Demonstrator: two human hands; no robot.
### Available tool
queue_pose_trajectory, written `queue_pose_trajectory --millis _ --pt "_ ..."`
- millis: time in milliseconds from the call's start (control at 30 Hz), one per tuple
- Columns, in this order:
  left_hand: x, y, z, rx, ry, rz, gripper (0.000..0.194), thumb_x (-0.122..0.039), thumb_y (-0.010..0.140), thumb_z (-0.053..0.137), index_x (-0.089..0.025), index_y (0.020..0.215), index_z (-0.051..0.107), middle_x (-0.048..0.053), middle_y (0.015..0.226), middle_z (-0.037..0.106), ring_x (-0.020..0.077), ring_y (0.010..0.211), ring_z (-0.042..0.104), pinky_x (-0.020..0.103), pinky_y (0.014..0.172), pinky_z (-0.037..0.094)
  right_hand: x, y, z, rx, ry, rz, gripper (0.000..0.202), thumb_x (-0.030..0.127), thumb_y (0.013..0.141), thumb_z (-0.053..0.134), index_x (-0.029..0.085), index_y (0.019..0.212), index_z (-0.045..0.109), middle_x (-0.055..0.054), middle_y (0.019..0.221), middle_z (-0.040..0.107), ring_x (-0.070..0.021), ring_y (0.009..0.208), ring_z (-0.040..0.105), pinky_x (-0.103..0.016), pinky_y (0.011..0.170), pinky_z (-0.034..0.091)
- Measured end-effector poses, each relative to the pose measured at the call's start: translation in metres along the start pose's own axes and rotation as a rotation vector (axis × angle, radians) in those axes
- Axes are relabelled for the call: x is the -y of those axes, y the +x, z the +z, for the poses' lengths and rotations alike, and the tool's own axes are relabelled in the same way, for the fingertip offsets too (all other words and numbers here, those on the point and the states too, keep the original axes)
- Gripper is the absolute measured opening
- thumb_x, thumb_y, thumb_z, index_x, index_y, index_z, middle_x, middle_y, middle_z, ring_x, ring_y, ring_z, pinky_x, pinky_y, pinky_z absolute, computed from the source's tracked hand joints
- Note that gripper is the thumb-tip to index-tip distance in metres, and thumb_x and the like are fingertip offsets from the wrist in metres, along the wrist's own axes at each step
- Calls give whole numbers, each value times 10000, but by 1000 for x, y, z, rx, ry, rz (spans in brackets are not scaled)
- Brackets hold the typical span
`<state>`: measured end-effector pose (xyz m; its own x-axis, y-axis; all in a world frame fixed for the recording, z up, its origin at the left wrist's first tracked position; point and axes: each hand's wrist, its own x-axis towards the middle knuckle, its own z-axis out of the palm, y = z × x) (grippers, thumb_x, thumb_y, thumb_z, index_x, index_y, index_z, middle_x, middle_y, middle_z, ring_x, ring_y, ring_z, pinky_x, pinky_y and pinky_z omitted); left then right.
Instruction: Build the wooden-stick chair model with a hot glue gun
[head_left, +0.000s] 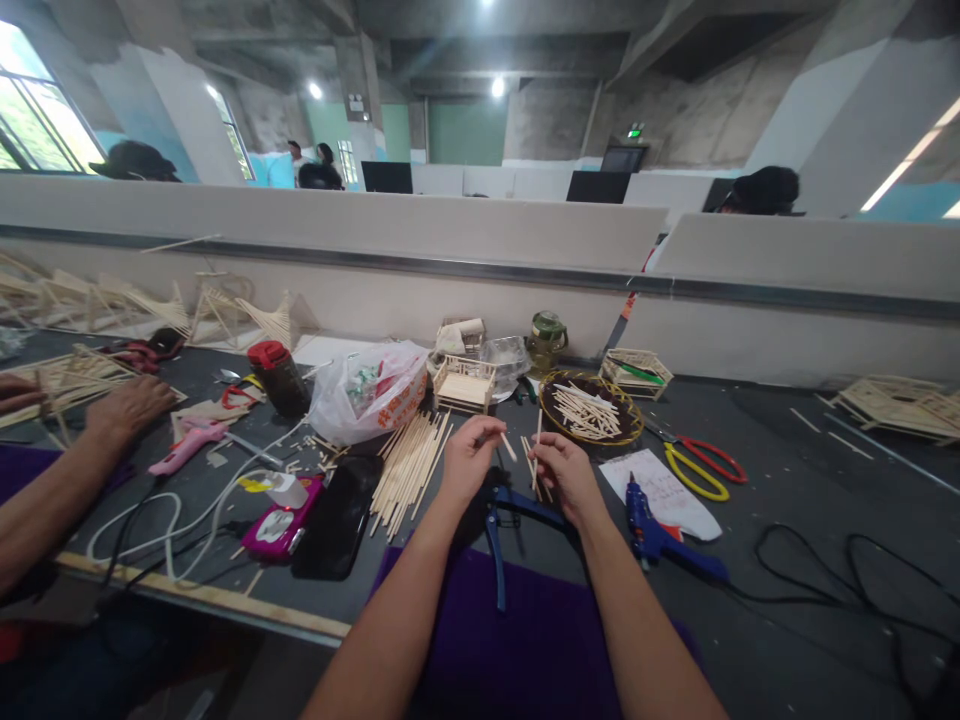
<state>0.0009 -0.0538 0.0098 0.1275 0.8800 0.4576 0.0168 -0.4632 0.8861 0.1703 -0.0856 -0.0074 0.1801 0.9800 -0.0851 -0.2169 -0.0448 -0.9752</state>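
My left hand [471, 455] pinches a short wooden stick [510, 447] that points down to the right. A thin upright wooden stick [538, 432] is held in the fingers of my right hand [564, 470]. Below both hands, blue pliers [496, 550] lie with handles spread near a purple cloth [525, 635]. A few sticks rest on the table under my right hand. Behind that hand stands a woven basket [636, 432] of short sticks, and long sticks [409, 470] lie left of my left hand.
A blue glue gun [664, 540], a paper note [694, 513] and scissors [697, 470] lie right. Left are a black phone [337, 520], pink power socket [281, 525], plastic bag [367, 395] and dark bottle [279, 380]. Another person's hands [127, 408] work at far left.
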Motion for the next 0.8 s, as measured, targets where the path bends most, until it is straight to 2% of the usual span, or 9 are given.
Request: queue_pose_trajectory --millis 100,200,333,500,567,633,700,800 --pt "-3 -4 3 58 58 80 201 -165 846 549 -232 880 736 70 1037 699 194 991 632 303 831 483 3 -4 4 158 62 63 404 398 674 772 173 987 653 32 715 607 -46 477 461 -145 374 269" --pt "-5 -7 5 95 132 113 249 -133 847 525 -241 908 741 73 1084 700 197 1024 636 349 941 463 2 -8 8 287 53 91 366 459 715 758 169 923 678 52 633 555 -44 466 449 -145 387 292" --pt "-5 -9 6 123 157 105 240 -152 847 537 -256 906 745 64 1125 701 210 1059 635 368 973 461 -1 -10 11 335 26 73 357 499 744 738 162 840 671 53 581 518 -53 466 431 -156 409 304" --pt "-8 -10 8 142 102 108 231 -167 858 540 -255 922 743 71 1196 683 215 1124 621 379 1010 457 -4 -7 10 312 -69 11 359 510 746 726 176 851 649 37 644 542 -70 494 452 -173 433 311" --pt "-8 -10 10 100 30 82 241 -190 849 574 -258 1026 724 74 1339 602 224 1165 606 375 1007 470 -5 -6 11 268 -168 -87 343 516 764 695 183 816 633 33 641 552 -90 513 468 -198 473 354" --pt "-6 -10 11 28 -71 20 341 -230 831 627 -261 1168 666 86 1447 502 229 1136 626 367 964 505 -5 -7 13 181 -316 -247 304 487 810 644 192 748 613 27 637 551 -113 558 491 -225 543 398" --pt "-3 -9 12 -12 -154 -63 403 -272 818 663 -242 1218 635 110 1378 565 225 1064 660 360 927 524 -3 -10 16 82 -471 -413 269 430 864 583 201 726 611 12 673 569 -134 627 526 -240 620 422" --pt "2 -7 14 23 -189 -160 285 -310 800 686 -195 1059 717 96 1061 732 227 978 680 353 912 518 0 -15 18 6 -632 -574 220 361 913 514 210 859 663 -27 822 639 -159 755 583 -249 711 437"
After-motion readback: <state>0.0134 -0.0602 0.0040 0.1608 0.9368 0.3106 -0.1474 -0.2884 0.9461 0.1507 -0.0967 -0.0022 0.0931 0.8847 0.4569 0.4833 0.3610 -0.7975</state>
